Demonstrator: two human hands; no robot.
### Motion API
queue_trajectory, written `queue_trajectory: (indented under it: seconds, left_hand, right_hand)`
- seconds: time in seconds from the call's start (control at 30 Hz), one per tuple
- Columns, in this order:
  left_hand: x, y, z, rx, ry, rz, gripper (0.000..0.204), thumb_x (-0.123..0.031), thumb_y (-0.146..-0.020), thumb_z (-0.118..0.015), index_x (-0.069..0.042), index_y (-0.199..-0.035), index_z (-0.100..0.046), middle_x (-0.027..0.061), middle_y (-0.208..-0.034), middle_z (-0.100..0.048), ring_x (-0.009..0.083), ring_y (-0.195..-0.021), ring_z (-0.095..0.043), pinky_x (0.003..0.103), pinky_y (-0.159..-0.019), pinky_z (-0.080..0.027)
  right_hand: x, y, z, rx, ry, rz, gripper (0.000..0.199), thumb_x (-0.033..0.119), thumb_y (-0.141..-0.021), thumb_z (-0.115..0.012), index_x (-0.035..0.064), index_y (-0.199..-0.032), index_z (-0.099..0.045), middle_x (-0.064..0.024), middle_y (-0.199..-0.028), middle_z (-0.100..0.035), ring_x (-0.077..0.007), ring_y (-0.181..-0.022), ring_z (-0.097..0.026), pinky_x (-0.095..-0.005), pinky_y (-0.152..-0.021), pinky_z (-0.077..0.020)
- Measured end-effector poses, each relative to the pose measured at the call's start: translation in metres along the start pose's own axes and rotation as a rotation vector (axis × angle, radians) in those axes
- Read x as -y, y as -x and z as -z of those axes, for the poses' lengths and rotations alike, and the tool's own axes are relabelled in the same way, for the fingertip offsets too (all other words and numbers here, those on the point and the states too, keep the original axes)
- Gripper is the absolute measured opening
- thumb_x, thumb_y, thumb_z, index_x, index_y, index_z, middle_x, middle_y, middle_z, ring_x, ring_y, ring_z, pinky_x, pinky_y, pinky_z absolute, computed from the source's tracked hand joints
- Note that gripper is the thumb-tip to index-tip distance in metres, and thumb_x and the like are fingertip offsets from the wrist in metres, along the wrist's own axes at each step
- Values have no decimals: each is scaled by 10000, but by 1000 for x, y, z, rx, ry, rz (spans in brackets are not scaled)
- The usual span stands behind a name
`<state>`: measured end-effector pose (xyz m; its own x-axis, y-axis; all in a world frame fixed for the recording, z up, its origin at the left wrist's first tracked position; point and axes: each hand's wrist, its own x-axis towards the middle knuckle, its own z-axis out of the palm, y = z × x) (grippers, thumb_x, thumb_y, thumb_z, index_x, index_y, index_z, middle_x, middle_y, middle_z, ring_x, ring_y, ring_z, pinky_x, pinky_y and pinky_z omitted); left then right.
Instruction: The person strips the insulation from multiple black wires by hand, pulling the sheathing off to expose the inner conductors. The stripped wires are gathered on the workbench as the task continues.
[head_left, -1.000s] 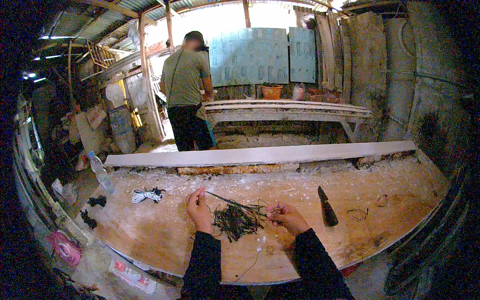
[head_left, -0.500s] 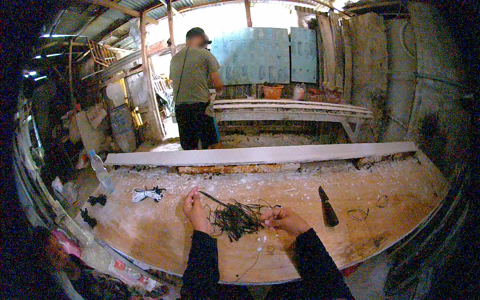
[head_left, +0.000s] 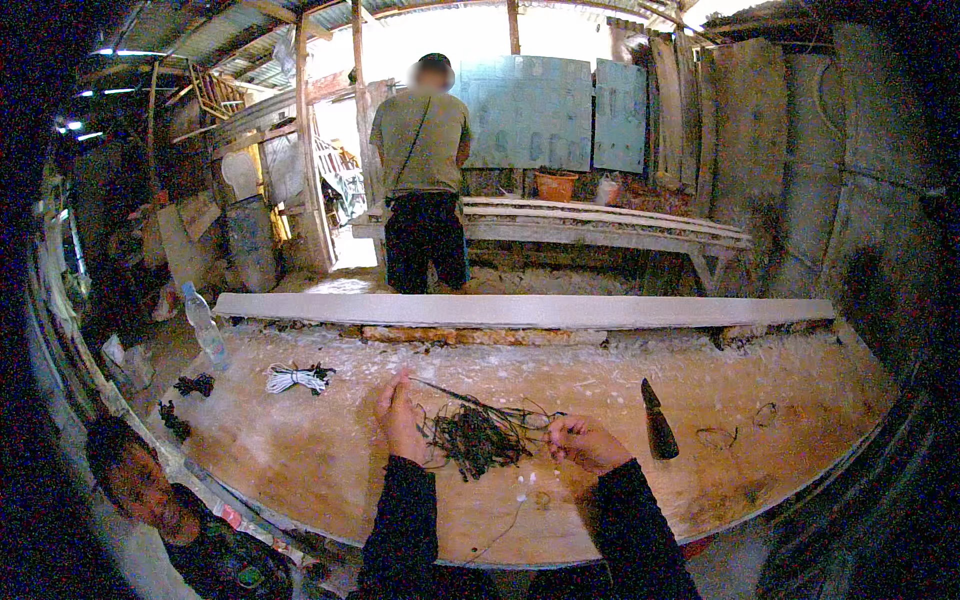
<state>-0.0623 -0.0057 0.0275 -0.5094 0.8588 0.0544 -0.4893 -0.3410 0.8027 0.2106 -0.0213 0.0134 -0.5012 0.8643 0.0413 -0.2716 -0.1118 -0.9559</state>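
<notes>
On the wooden tabletop (head_left: 330,470) lies a tangled heap of thin dark cords (head_left: 475,442), between my two hands. My left hand (head_left: 400,418) is closed in a pinch at the heap's left side, holding the end of a dark strand that runs right across the top of the pile. To the right, my right hand (head_left: 588,443) has its fingers pressed together on thin cord ends coming out of the heap. A dark knife-like blade (head_left: 658,422) lies beyond my right hand, touched by neither hand.
A bundle of white cord (head_left: 294,378) and small dark bundles (head_left: 194,384) lie at the left, near a clear plastic bottle (head_left: 205,325). A long white board (head_left: 520,311) spans the table's back. One person (head_left: 425,140) stands beyond; another person (head_left: 170,515) is at lower left.
My hands keep their hold on the cords, the strand now stretched lower and straighter between them. The far person has shifted right and turned away. A second person has come into view at lower left.
</notes>
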Motion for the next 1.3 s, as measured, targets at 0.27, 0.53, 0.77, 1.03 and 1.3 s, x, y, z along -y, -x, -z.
queue_trajectory:
  seconds: [0.27,0.53,0.77,1.03,1.3]
  left_hand:
    - [5,5,-9,325,-504,-251,202,-165,-790,-536,-47,-941,-602,-5,-782,-572,81,-659,-458,219,-633,-375]
    - [19,6,-9,428,-693,-263,187,-157,-788,-529,-58,-919,-617,49,-850,-602,117,-769,-517,238,-707,-394]
    - [15,3,-11,346,-742,-227,175,-139,-789,-527,-46,-906,-618,74,-874,-610,139,-798,-540,253,-731,-402]
    - [11,6,-12,323,-711,-289,186,-134,-777,-542,-27,-912,-611,85,-875,-610,154,-816,-550,255,-744,-405]
    - [19,2,-8,242,-752,-360,190,-148,-772,-552,-20,-897,-615,99,-822,-619,175,-782,-565,265,-726,-413]
  right_hand:
    - [22,3,7,-133,-439,314,147,205,-792,-550,73,-834,-502,10,-671,-489,-100,-594,-463,-228,-568,-396]
    - [26,6,18,-275,-557,461,151,217,-826,-500,84,-896,-497,20,-725,-491,-80,-601,-445,-217,-556,-391]
    - [29,4,25,-288,-571,470,152,221,-828,-490,90,-905,-492,30,-704,-481,-67,-585,-429,-199,-515,-350]
    - [32,5,19,-376,-614,531,179,201,-829,-494,56,-933,-485,23,-693,-485,-78,-560,-444,-199,-490,-360]
    - [36,5,13,-380,-582,594,185,192,-839,-470,52,-961,-467,36,-625,-432,-70,-524,-392,-196,-464,-325]
